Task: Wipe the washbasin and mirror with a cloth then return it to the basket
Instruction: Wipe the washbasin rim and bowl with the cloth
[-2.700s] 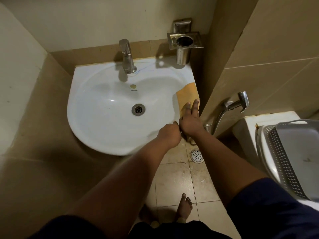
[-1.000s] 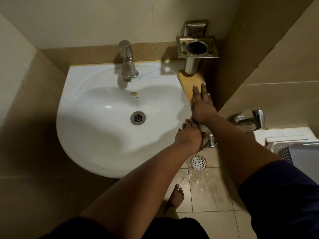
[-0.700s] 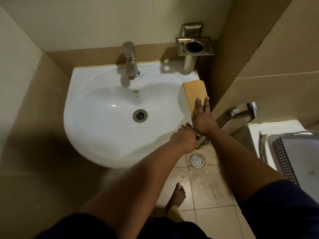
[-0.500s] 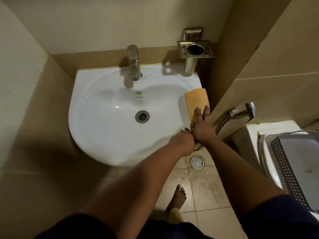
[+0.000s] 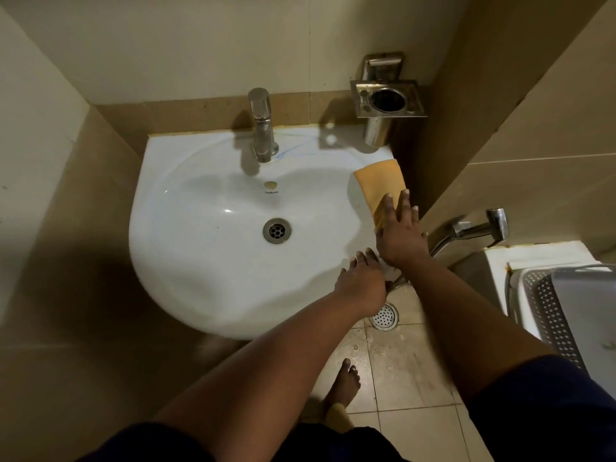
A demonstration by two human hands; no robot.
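Note:
A white washbasin (image 5: 206, 248) fills the middle of the view. An orange cloth (image 5: 380, 185) lies folded flat on its right rim. My right hand (image 5: 400, 233) presses on the near end of the cloth with straight, spread fingers. My left hand (image 5: 361, 283) rests on the basin's front right rim just below the right hand, fingers laid over the edge. A grey perforated basket (image 5: 550, 305) stands on a white ledge at the right edge. No mirror is in view.
A chrome tap (image 5: 261, 126) stands at the back of the basin, with the drain (image 5: 276, 230) below it. A steel tumbler holder (image 5: 388, 101) hangs on the wall at the back right. A hand sprayer (image 5: 480, 228) juts from the right wall. A floor drain (image 5: 384, 316) lies underneath.
My right hand slid the cloth back along the right rim from the far corner toward me. The left hand stayed on the front right rim.

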